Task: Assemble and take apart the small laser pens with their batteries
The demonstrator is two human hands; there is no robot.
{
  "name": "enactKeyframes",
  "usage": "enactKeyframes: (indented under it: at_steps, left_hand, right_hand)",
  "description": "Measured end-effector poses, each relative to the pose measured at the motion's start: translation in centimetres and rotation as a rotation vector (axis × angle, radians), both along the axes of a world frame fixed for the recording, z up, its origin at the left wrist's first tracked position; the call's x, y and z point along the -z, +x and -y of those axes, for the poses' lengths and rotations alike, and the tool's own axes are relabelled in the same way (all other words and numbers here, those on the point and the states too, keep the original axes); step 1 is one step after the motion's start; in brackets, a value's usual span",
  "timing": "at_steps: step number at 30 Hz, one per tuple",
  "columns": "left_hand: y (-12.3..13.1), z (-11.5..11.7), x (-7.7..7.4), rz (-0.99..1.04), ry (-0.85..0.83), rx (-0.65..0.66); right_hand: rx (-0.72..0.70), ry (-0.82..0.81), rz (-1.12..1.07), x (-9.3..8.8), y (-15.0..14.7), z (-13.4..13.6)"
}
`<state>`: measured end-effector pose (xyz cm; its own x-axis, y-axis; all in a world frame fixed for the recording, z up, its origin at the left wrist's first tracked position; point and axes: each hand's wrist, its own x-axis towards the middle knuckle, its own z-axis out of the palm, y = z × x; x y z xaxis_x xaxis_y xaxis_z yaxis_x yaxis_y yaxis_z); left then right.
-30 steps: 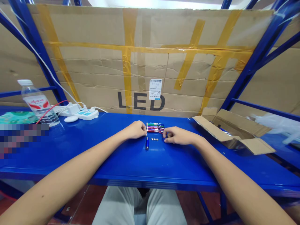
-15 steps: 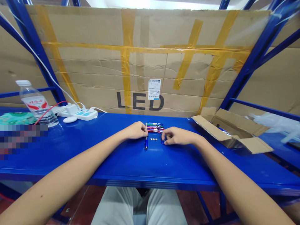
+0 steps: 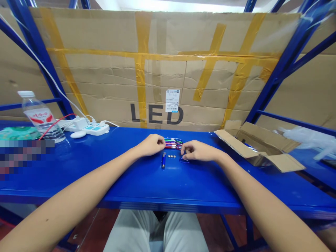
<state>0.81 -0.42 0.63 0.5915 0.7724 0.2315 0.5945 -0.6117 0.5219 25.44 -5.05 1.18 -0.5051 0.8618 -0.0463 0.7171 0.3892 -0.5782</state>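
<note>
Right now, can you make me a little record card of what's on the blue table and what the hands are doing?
Left hand: curled at the end of a row of slim colored flashlights
Right hand: fingers reaching down by a blue carabiner clip
Between hands: three button batteries, one blue mini flashlight
Surface: blue table
Also there: water bottle, power strip, open cardboard box

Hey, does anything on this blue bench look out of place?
Yes, slightly: the blue flashlight lies alone, pointing toward the person, while the multicoloured slim flashlights lie bunched sideways beyond it, so it sits crosswise to them.
</note>
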Motion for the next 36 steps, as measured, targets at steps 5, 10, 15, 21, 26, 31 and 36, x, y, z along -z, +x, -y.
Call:
enactKeyframes:
  at_steps: [5, 10, 15, 21, 26, 31, 36]
  left_hand:
    - [0.7, -0.2, 0.2, -0.103, 0.326, 0.088]
    - [1.6, -0.5, 0.5, -0.248, 0.381, 0.185]
    - [1.8, -0.6, 0.7, -0.303, 0.409, 0.225]
    - [2.0, -0.5, 0.6, -0.299, 0.398, 0.238]
    - [2.3, -0.5, 0.5, -0.325, 0.400, 0.215]
    - [2.7, -0.6, 0.3, -0.419, 0.415, 0.201]
    - [2.8, -0.5, 0.2, -0.404, 0.458, 0.198]
  right_hand:
    - [0.108, 0.190, 0.000, 0.5, 0.1, -0.7]
    - [0.139, 0.235, 0.042, 1.4, 0.1, -1.3]
    - [0.109, 0.219, 0.051, 1.9, 0.0, -1.5]
    - [0.070, 0.207, 0.033, 2.2, -0.2, -1.7]
    - [0.051, 0.205, 0.017, 2.1, -0.3, -1.6]
    - [0.046, 0.206, 0.025, 2.0, -0.4, -1.5]
    - [0.044, 0.209, 0.013, 1.9, -0.5, -1.4]
